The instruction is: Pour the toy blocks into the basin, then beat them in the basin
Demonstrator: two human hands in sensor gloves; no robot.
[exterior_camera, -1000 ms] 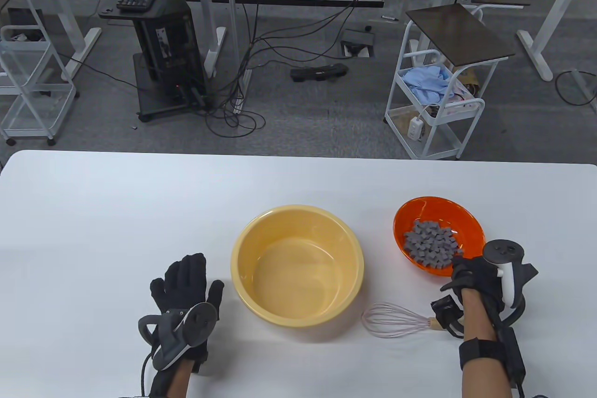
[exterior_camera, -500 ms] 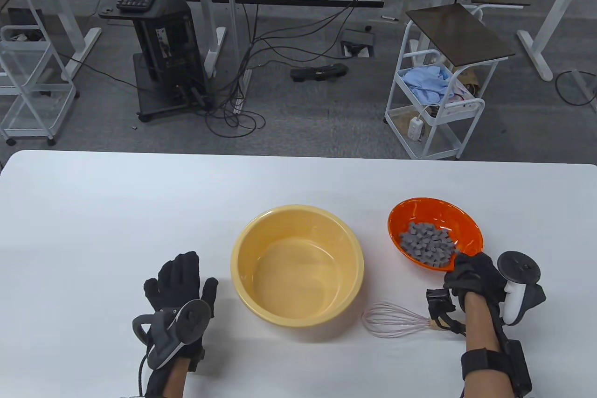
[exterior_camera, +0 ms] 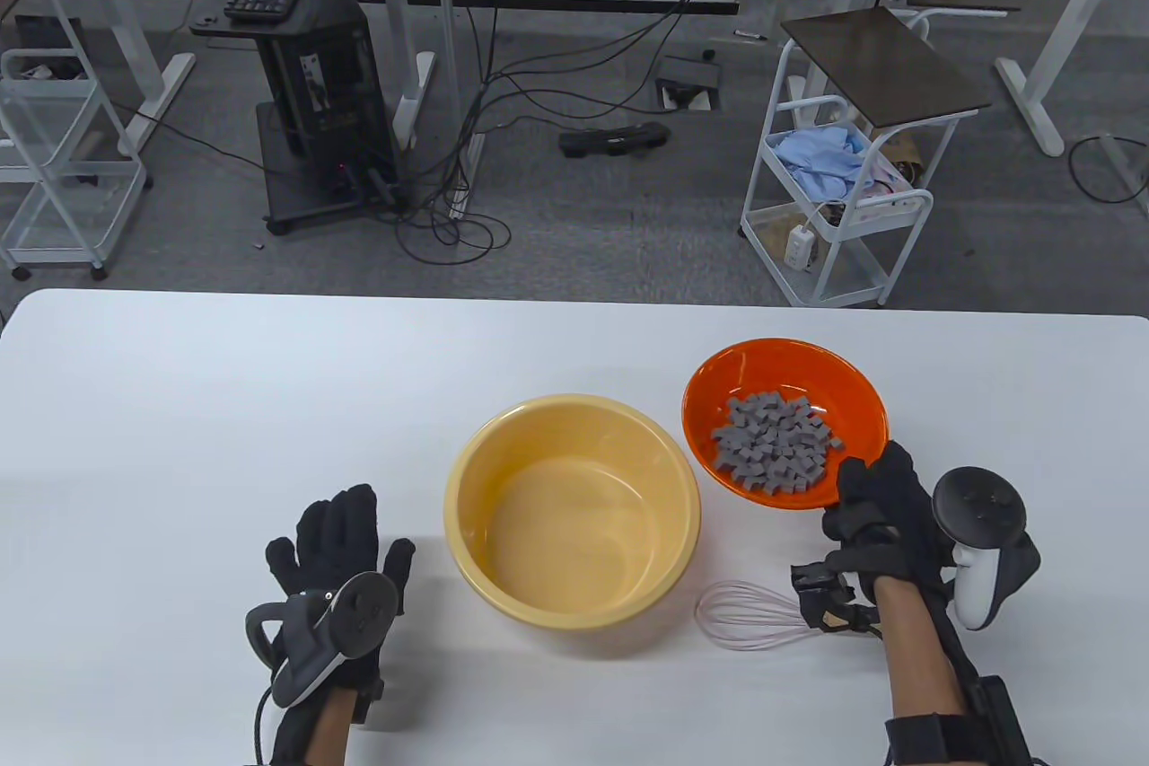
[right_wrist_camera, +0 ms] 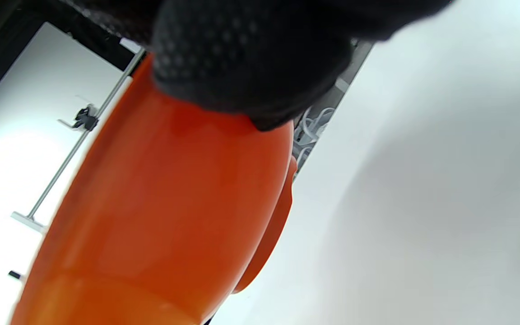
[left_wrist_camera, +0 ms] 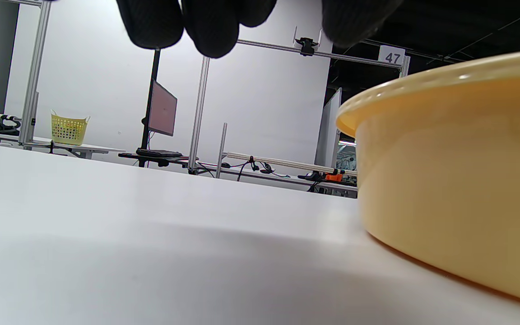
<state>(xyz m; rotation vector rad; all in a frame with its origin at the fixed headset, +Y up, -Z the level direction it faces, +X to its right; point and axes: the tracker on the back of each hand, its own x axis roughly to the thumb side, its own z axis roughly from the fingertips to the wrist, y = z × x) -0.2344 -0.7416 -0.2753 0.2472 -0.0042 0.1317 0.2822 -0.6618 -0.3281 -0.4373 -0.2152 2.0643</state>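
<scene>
Carrying the orange bowl (exterior_camera: 786, 380) of grey toy blocks (exterior_camera: 774, 446), the right hand (exterior_camera: 884, 507) pinches its near rim, fingers (right_wrist_camera: 251, 67) curled on the wall; the bowl hangs off the table (exterior_camera: 224, 407) just beside the yellow basin (exterior_camera: 572, 510). Pouring is in hand: next, tip the bowl leftward over the basin. The whisk (exterior_camera: 749, 616) lies with its long axis left-right, wires toward the basin. The left hand (exterior_camera: 337, 555) rests flat, fingers straight.
</scene>
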